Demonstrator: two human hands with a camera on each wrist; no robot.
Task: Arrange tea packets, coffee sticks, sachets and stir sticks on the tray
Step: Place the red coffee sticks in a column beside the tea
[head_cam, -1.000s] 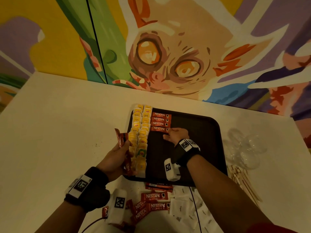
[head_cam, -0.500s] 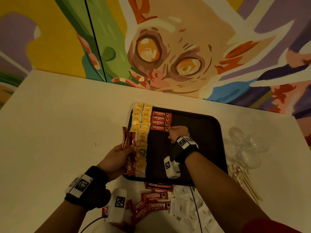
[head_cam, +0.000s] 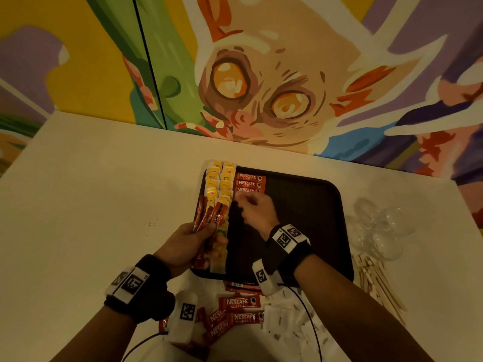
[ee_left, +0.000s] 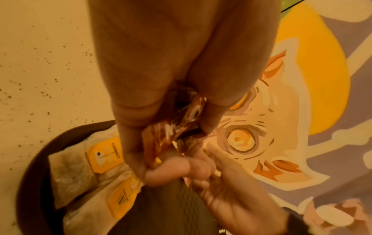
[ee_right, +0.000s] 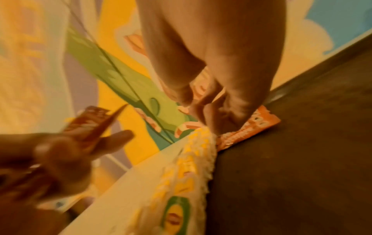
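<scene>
Left hand (head_cam: 187, 246) clutched a fan of coffee sticks (head_cam: 209, 218) over the tea packets (head_cam: 219, 184); right hand (head_cam: 254, 209), fingers curled, pinched a stick on the tray (head_cam: 308, 205).

one tray (head_cam: 324, 194), two hands

The dark rectangular plastic tray (head_cam: 308, 205) is bare across its middle and right, open to a reach from the right or from above. Two columns of yellow tea packets (head_cam: 220, 184) fill its left edge, with red coffee sticks (head_cam: 250, 182) stacked beside them at the far end. Clear plastic cups (head_cam: 379, 231) and pale wooden stir sticks (head_cam: 376, 280) crowd the table beside its right rim; loose red coffee sticks (head_cam: 239, 302) and white paper sachets (head_cam: 282, 320) lie along the near rim.
</scene>
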